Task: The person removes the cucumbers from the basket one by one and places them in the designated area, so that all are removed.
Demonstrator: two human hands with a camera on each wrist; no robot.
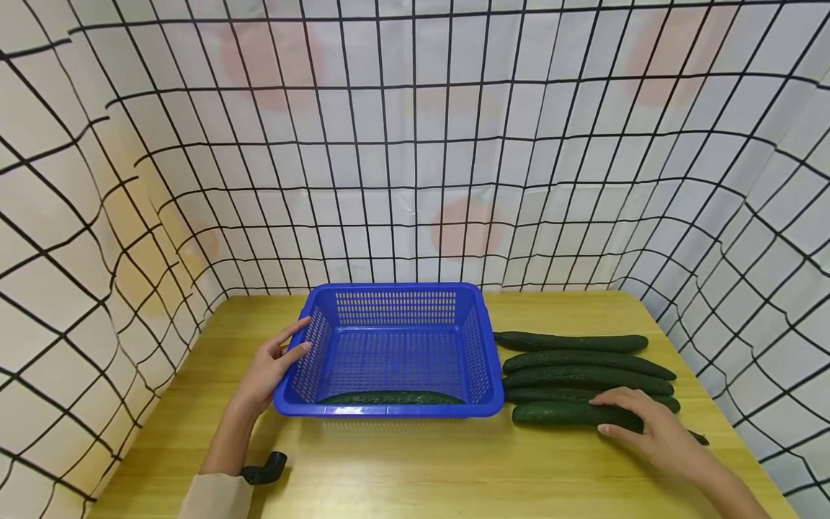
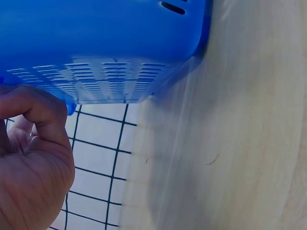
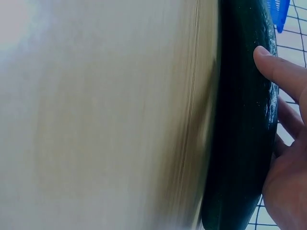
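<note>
A blue plastic basket (image 1: 389,410) with slotted walls stands mid-table, and one dark green cucumber (image 1: 392,397) lies inside along its near wall. My left hand (image 1: 264,371) grips the basket's left rim; in the left wrist view its fingers bend at the edge. To the right of the basket, my right hand (image 1: 655,432) holds the nearest cucumber (image 1: 558,414) of a row. The right wrist view shows the thumb on one side of this cucumber (image 3: 242,120), with the other fingers partly hidden behind it.
Several more cucumbers (image 1: 583,375) lie side by side behind the held one, close to the basket's right wall. The wooden table (image 1: 389,476) is bordered at the back and sides by black wire grid (image 1: 415,144) over pale sheeting.
</note>
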